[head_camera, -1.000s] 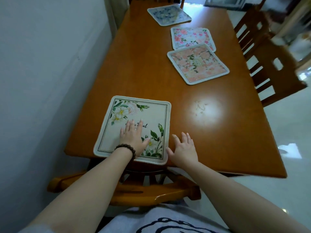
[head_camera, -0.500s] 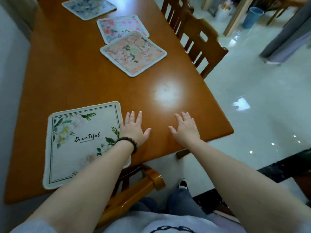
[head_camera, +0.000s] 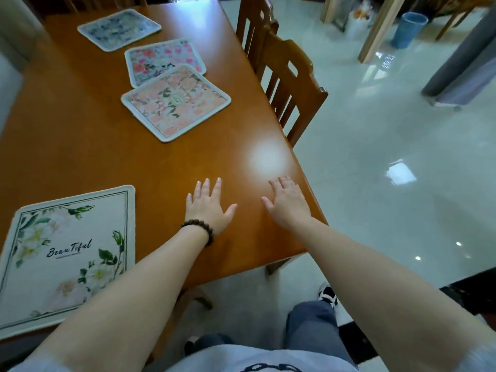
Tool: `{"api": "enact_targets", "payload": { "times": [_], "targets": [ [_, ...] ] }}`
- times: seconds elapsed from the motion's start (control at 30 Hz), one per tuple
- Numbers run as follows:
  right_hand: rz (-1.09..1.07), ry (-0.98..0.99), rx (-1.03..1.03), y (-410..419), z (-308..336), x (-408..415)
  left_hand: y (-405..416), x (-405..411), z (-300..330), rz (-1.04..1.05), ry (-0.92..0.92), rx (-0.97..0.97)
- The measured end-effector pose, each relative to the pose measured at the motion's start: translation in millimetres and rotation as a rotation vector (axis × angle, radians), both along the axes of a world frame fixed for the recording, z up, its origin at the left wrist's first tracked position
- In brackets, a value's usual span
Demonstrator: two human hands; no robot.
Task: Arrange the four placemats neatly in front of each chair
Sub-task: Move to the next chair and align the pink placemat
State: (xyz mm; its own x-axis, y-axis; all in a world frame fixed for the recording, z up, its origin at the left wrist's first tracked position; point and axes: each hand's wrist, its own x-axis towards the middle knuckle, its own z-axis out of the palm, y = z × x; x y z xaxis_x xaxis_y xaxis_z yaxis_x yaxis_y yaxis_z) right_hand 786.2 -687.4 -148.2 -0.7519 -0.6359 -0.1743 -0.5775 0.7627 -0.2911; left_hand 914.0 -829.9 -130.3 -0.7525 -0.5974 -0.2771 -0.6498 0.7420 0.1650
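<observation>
A white placemat with green leaves and the word "Beautiful" (head_camera: 67, 253) lies at the near left edge of the wooden table (head_camera: 80, 124). A peach floral placemat (head_camera: 175, 103) lies skewed mid-table, overlapping a pink floral placemat (head_camera: 163, 59) behind it. A blue floral placemat (head_camera: 119, 29) lies at the far end. My left hand (head_camera: 208, 208), with a bead bracelet, hovers open over bare wood to the right of the white mat. My right hand (head_camera: 288, 202) is open above the table's near right corner. Neither hand touches a mat.
Two wooden chairs (head_camera: 287, 76) stand tucked along the table's right side. A wall runs along the left. To the right is glossy white floor (head_camera: 389, 157), with a blue bin (head_camera: 409, 29) and a grey curtain (head_camera: 467, 63) further back. My legs show below.
My left hand has slid off the white placemat to the right, and my right hand has moved toward the table's right corner. My view has shifted rightward along the table.
</observation>
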Motion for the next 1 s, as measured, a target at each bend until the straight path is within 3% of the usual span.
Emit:
{"api": "enact_targets", "payload": {
  "times": [0.43,0.73,1.0],
  "targets": [
    [0.263,-0.056,-0.060,86,42,-204,123,-158,29,0.305,0.032,-0.006],
    [0.286,-0.032,-0.166,74,59,-286,118,-239,32,0.347,0.060,-0.036],
    [0.395,0.079,-0.210,16,85,-360,62,-304,34,0.409,0.120,-0.109]
  ]
}}
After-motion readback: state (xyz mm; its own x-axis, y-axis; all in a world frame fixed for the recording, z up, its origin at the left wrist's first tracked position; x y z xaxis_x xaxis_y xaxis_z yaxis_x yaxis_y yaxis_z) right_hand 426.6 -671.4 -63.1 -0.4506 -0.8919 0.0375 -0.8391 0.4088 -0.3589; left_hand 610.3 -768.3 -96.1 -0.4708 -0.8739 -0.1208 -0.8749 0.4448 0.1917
